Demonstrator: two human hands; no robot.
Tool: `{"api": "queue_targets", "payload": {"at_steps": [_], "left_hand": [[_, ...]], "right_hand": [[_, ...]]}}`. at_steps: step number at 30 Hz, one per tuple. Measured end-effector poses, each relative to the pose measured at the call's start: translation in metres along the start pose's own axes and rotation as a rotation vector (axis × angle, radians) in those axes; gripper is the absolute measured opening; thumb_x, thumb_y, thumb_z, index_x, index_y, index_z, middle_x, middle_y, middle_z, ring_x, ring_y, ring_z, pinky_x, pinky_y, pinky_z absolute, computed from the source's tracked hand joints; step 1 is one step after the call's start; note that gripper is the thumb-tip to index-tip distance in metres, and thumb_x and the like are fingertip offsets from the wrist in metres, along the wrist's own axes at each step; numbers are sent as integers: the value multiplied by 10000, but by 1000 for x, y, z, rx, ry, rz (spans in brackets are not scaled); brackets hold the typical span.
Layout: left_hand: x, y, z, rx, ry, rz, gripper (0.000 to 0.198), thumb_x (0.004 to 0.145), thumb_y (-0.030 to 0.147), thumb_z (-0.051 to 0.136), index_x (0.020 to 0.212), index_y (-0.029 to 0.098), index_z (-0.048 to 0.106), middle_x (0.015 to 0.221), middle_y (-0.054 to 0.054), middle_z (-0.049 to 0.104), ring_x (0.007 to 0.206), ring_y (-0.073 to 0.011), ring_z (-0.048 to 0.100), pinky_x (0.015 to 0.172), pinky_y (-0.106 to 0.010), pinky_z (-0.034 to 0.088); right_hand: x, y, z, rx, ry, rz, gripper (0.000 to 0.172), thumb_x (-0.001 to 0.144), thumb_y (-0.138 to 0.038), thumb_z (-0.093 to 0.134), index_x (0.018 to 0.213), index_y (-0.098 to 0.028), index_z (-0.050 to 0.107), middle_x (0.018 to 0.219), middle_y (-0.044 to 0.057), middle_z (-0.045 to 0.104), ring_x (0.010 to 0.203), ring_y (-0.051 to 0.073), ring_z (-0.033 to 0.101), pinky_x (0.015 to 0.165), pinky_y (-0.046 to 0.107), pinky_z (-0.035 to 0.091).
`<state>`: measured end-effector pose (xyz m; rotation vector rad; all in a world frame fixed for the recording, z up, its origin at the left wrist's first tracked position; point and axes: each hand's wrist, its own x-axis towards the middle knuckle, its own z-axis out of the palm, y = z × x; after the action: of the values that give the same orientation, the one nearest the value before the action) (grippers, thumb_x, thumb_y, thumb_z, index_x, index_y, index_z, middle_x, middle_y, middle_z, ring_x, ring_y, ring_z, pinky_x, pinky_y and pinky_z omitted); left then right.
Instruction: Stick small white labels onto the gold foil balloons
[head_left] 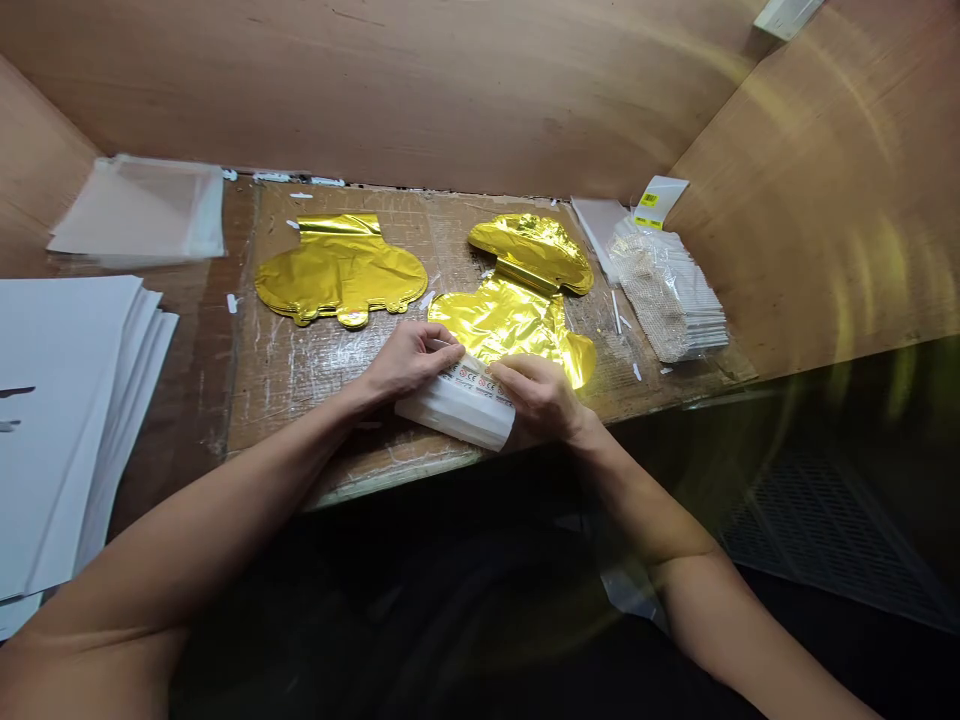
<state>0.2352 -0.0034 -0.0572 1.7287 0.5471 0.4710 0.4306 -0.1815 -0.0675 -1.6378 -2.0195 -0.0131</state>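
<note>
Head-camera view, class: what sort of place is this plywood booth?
Probably a hand-packing bench for foil balloons: flat gold foil balloons lie on the worn board, white sheets are stacked beside it, and left hand and right hand hold a labelled packet.

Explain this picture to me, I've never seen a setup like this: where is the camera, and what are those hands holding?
No machine here: these are a person's two bare hands, filmed by one camera worn on their head. The left hand and right hand hold a white packet with a printed label. On the scuffed wooden bench lie flat gold foil balloons. Further left are white sheets and clear plastic sleeves; to the right is a wrapped bundle.
</note>
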Motion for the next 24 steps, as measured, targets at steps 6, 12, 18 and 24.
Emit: {"api": "queue_targets", "payload": {"at_steps": [6, 12, 18, 24], "left_hand": [[0, 0, -1, -28, -10, -14, 357, 774, 470, 821, 811, 120, 758, 669, -44, 712, 567, -131, 580, 510, -223, 411], [0, -2, 0, -39, -1, -11, 365, 772, 478, 830, 809, 124, 751, 672, -36, 699, 571, -126, 564, 510, -223, 405], [4, -8, -7, 113, -212, 172, 301, 884, 459, 740, 820, 165, 734, 775, -55, 729, 677, -161, 642, 621, -265, 494], [4, -12, -8, 428, -429, 510, 210, 988, 338, 651, 881, 200, 768, 1215, -139, 763, 1030, -234, 720, 928, -367, 548]], "right_hand": [[-3, 8, 1, -82, -9, -95, 292, 1066, -226, 515, 1219, -225, 764, 929, 104, 737, 833, 217, 657, 784, 355, 545], [-1, -1, -1, 21, 33, -57, 224, 1061, -249, 549, 1104, -239, 769, 1039, 117, 735, 931, 228, 661, 827, 380, 554], [21, -8, -24, 375, 287, 271, 172, 1038, -336, 610, 942, -217, 689, 925, 61, 705, 872, 202, 652, 829, 363, 542], [54, 8, -15, 330, -111, 429, 158, 956, -239, 670, 811, -180, 693, 792, 16, 722, 726, 151, 602, 729, 288, 442]]}}
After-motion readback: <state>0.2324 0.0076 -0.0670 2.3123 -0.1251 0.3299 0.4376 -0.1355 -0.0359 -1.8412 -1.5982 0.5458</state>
